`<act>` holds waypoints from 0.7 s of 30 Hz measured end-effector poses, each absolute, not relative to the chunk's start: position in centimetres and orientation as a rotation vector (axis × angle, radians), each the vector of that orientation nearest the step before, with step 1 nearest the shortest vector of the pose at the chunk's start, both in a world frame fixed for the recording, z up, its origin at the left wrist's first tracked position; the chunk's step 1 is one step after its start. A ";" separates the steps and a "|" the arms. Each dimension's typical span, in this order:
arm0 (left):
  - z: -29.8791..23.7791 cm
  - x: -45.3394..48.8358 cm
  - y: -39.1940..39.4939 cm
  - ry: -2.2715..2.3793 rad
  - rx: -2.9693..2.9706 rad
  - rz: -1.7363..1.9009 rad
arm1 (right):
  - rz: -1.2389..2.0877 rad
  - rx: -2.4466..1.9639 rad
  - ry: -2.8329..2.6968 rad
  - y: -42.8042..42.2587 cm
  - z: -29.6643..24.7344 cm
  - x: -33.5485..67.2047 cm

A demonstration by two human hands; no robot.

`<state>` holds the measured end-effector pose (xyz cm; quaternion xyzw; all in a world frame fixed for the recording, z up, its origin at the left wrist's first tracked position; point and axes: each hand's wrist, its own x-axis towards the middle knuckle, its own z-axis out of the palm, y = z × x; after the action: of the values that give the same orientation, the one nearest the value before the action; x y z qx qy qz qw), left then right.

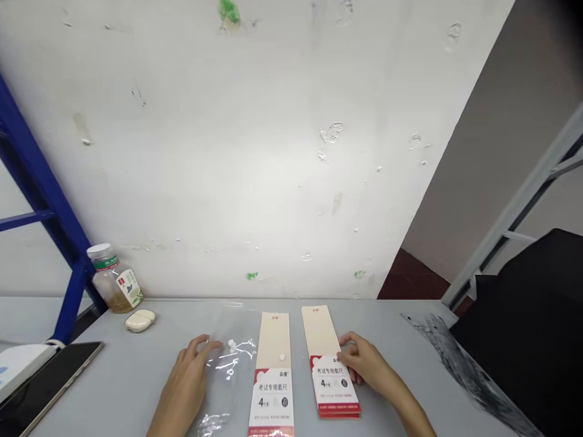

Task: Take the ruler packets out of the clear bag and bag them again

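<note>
My left hand [189, 376] lies flat on the grey table [122, 376] with fingers stretched out, its fingertips on a clear plastic sleeve [230, 358] that bears small white dots. Right of the sleeve lies a long beige card with a red and white printed lower part [273, 370]. My right hand [364, 361] rests with curled fingers on the right edge of a small stack of the same cards [330, 364], thumb and fingers touching the top card.
A small bottle with a white cap [113, 279] and a pale oval case [140, 320] stand at the back left by the white wall. A dark tablet [50, 379] lies at the left edge. A black chair [532, 328] stands at the right.
</note>
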<state>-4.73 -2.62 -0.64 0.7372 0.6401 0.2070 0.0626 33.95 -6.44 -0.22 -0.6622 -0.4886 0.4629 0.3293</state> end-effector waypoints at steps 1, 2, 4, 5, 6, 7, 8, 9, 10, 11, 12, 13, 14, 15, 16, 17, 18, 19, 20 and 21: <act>-0.8 -4.8 -2.6 1.938 2.250 0.631 | 1.211 -1.733 -1.281 -6.5 -0.1 33.9; -1.0 -4.8 -2.6 1.942 2.272 0.643 | 1.206 -1.739 -1.284 -6.5 0.0 34.0; -1.2 -4.8 -2.5 1.958 2.318 0.679 | 1.172 -1.782 -1.298 -6.7 0.3 33.9; -1.2 -4.8 -2.5 1.974 2.347 0.702 | 1.126 -1.829 -1.316 -6.8 0.5 33.8; -1.1 -4.7 -2.5 1.988 2.384 0.725 | 1.061 -1.885 -1.339 -7.0 0.9 33.7; -1.0 -4.6 -2.5 1.985 2.428 0.746 | 0.989 -1.938 -1.362 -7.1 1.3 33.5; -0.8 -4.4 -2.6 1.950 2.485 0.765 | 0.904 -1.985 -1.389 -7.3 1.8 33.1; -0.5 -4.1 -2.7 1.875 2.553 0.781 | 0.852 -2.003 -1.408 -7.5 2.4 32.5; -0.3 -3.7 -2.9 1.770 2.619 0.786 | 0.842 -1.997 -1.423 -7.7 3.1 31.8; 0.0 -3.2 -3.2 1.639 2.679 0.774 | 0.846 -1.984 -1.448 -8.0 3.7 30.9; 0.3 -2.7 -3.5 1.506 2.728 0.750 | 0.866 -1.950 -1.504 -8.2 4.3 29.8; 0.5 -2.2 -3.8 1.386 2.763 0.700 | 0.898 -1.896 -1.571 -8.6 4.7 28.6; 0.7 -1.6 -4.2 1.275 2.789 0.644 | 0.918 -1.857 -1.615 -8.9 5.0 27.3; 0.8 -1.2 -4.5 1.193 2.796 0.597 | 0.911 -1.835 -1.654 -9.2 5.1 26.0; 0.8 -0.8 -4.8 1.136 2.791 0.562 | 0.892 -1.828 -1.701 -9.4 5.1 24.8; 0.8 -0.5 -5.0 1.098 2.778 0.539 | 0.835 -1.851 -1.721 -9.6 4.9 23.8; 0.7 -0.2 -5.1 1.082 2.757 0.524 | 0.776 -1.878 -1.737 -9.7 4.5 22.9; 0.6 -0.1 -5.2 1.077 2.731 0.510 | 0.739 -1.889 -1.736 -9.7 4.1 22.2; 0.6 0.0 -5.2 1.081 2.705 0.491 | 0.739 -1.881 -1.729 -9.7 3.7 21.8; 0.6 0.0 -5.2 1.090 2.678 0.472 | 0.752 -1.867 -1.714 -9.6 3.3 21.5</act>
<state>0.05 -5.18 0.60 0.9090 0.3699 0.1601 0.1057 21.50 -9.62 3.28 -0.6844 -0.6284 0.2757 0.2463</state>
